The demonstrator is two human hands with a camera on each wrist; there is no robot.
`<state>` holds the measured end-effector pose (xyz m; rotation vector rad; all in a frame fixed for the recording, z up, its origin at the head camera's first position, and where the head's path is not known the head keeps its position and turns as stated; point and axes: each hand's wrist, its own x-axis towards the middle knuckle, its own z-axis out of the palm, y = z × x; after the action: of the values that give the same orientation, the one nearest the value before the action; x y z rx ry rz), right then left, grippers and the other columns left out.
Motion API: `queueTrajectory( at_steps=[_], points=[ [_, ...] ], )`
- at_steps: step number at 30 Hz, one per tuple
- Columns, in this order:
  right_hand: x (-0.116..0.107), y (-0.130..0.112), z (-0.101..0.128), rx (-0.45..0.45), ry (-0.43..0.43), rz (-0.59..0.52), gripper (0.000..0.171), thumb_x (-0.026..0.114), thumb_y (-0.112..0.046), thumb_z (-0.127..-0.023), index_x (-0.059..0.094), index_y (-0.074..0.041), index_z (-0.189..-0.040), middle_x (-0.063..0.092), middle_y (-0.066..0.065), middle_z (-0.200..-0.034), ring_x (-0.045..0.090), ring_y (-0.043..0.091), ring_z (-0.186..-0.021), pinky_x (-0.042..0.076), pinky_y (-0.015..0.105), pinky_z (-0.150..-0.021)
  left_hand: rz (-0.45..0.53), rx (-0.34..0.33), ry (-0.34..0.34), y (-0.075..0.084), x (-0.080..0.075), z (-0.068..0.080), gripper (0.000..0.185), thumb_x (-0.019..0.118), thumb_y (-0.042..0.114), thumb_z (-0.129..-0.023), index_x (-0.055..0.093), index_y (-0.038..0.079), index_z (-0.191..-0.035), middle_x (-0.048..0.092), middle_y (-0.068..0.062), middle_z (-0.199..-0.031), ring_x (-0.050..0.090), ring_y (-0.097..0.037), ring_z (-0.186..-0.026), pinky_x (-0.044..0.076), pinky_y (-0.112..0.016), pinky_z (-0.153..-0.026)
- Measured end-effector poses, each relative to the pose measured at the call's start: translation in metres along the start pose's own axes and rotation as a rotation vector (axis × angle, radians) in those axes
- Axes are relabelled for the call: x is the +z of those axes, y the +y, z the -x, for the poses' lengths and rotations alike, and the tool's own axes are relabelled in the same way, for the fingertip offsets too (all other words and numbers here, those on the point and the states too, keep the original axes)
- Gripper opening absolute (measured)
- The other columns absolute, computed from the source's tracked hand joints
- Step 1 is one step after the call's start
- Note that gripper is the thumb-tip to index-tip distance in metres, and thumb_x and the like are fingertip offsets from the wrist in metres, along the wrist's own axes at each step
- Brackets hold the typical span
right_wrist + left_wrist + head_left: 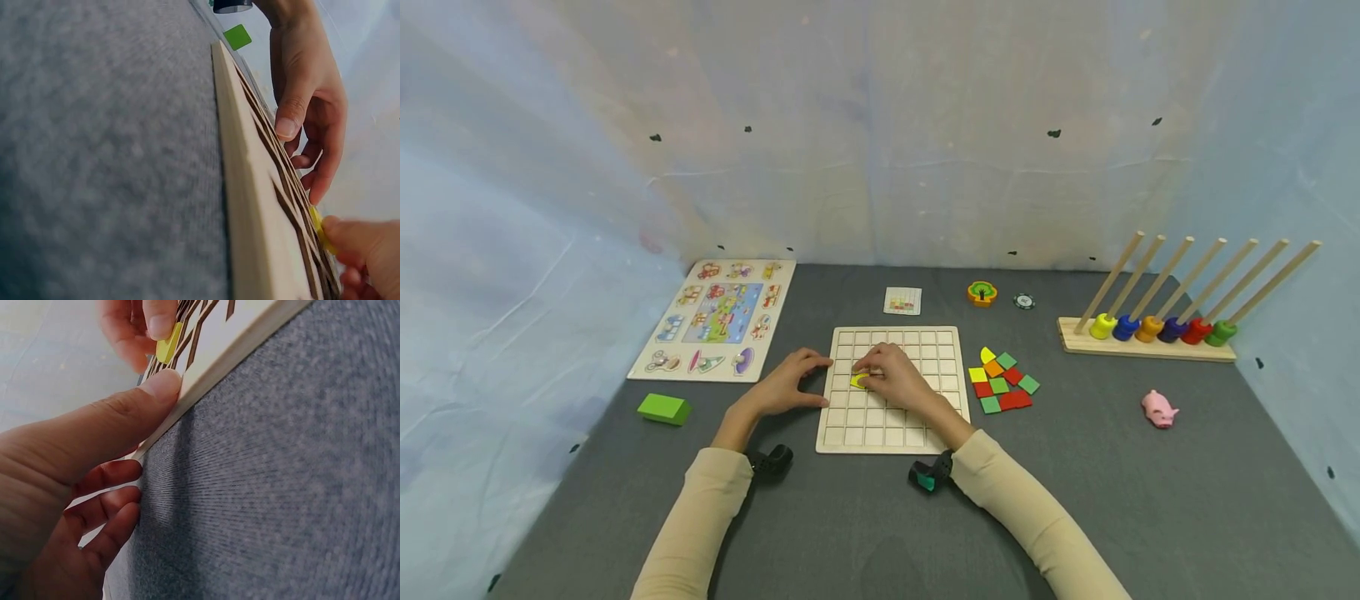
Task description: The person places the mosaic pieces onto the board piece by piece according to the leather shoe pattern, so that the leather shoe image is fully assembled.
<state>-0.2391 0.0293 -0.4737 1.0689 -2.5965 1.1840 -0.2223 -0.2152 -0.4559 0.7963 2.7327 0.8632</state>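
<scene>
A square wooden grid board [850, 437] lies flat in the middle of the table. Over its left half, my right hand [901, 380] pinches a small yellow tile [857, 381] between thumb and fingers. In the left wrist view the yellow tile [167, 345] is tilted up on edge, close over the grid cells. My left hand [784, 386] rests at the board's left edge, thumb and fingers spread and touching its side. Beside the board's right edge lies a loose group of tiles, among them a red tile [1015, 400], a green tile [1028, 384] and an orange tile [993, 367].
A pattern card [902, 301], tree piece [982, 292] and poker chip [1024, 301] lie behind the board. At left are a picture peg puzzle [775, 287] and a green block [664, 408]; at right, a bead-and-peg stand [1150, 346] and a pink toy pig [1159, 409].
</scene>
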Motion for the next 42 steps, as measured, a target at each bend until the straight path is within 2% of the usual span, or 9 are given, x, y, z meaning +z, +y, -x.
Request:
queueTrajectory(
  at_steps=[3,6,14,20,23,30,34,42],
  points=[
    [0.0,-0.002,0.0,0.016,0.016,0.083,0.015,0.074,-0.015,-0.08,0.072,-0.009,-0.094,0.062,0.003,-0.085,0.05,0.016,-0.078,0.039,0.031,-0.073,0.004,0.006,0.005,0.0,0.0,0.001,0.066,0.077,0.029,-0.077,0.05,0.005,-0.132,0.045,-0.014,-0.124,0.045,-0.031,-0.113,0.037,-0.049,-0.096],
    [0.0,-0.003,-0.001,0.002,0.014,0.109,0.011,0.074,-0.015,-0.08,0.073,-0.01,-0.09,0.063,0.001,-0.082,0.051,0.015,-0.077,0.039,0.031,-0.074,0.004,0.008,0.008,0.0,0.0,0.001,0.066,0.077,0.029,-0.077,0.05,0.004,-0.132,0.045,-0.014,-0.123,0.046,-0.031,-0.112,0.037,-0.049,-0.095],
    [-0.005,-0.003,0.001,-0.087,-0.042,0.095,0.012,0.069,-0.008,-0.083,0.075,-0.008,-0.093,0.066,0.003,-0.091,0.053,0.016,-0.085,0.04,0.031,-0.078,0.004,0.005,0.005,-0.002,0.001,0.0,0.067,0.077,0.031,-0.077,0.049,0.007,-0.133,0.045,-0.012,-0.124,0.045,-0.028,-0.113,0.037,-0.048,-0.096],
    [-0.024,0.003,0.009,-0.154,-0.102,0.018,0.022,0.064,-0.003,-0.086,0.069,-0.003,-0.107,0.069,0.006,-0.102,0.061,0.018,-0.092,0.045,0.033,-0.084,-0.003,0.012,0.011,-0.002,0.001,0.0,0.067,0.077,0.031,-0.077,0.049,0.007,-0.134,0.045,-0.012,-0.124,0.045,-0.029,-0.112,0.037,-0.048,-0.096],
    [-0.041,0.009,0.018,-0.134,-0.111,-0.015,0.026,0.064,-0.004,-0.087,0.066,-0.002,-0.112,0.065,0.008,-0.11,0.059,0.021,-0.101,0.045,0.037,-0.087,-0.008,0.011,0.005,-0.002,0.002,-0.001,0.067,0.076,0.031,-0.078,0.049,0.007,-0.134,0.044,-0.012,-0.124,0.045,-0.029,-0.112,0.037,-0.048,-0.096],
    [-0.084,0.025,0.038,-0.02,-0.064,-0.054,0.025,0.065,-0.004,-0.086,0.066,-0.004,-0.112,0.063,0.009,-0.111,0.058,0.026,-0.097,0.048,0.043,-0.082,-0.001,-0.017,0.005,0.0,0.001,-0.001,0.068,0.077,0.03,-0.077,0.049,0.007,-0.134,0.045,-0.012,-0.123,0.045,-0.026,-0.108,0.037,-0.047,-0.094],
    [-0.104,0.035,0.05,0.022,-0.036,-0.016,0.024,0.066,-0.005,-0.086,0.066,-0.003,-0.11,0.061,0.012,-0.109,0.057,0.029,-0.093,0.047,0.046,-0.075,-0.006,-0.014,0.006,-0.001,0.001,-0.001,0.069,0.077,0.031,-0.077,0.049,0.008,-0.135,0.045,-0.011,-0.124,0.045,-0.026,-0.108,0.037,-0.047,-0.094],
    [-0.129,0.055,0.069,0.239,0.003,0.159,0.024,0.066,-0.013,-0.087,0.067,-0.005,-0.11,0.057,0.013,-0.102,0.055,0.029,-0.092,0.045,0.043,-0.076,-0.003,-0.023,0.008,-0.001,0.001,0.0,0.069,0.077,0.032,-0.077,0.049,0.008,-0.135,0.044,-0.011,-0.124,0.045,-0.027,-0.11,0.037,-0.048,-0.095]
  ],
)
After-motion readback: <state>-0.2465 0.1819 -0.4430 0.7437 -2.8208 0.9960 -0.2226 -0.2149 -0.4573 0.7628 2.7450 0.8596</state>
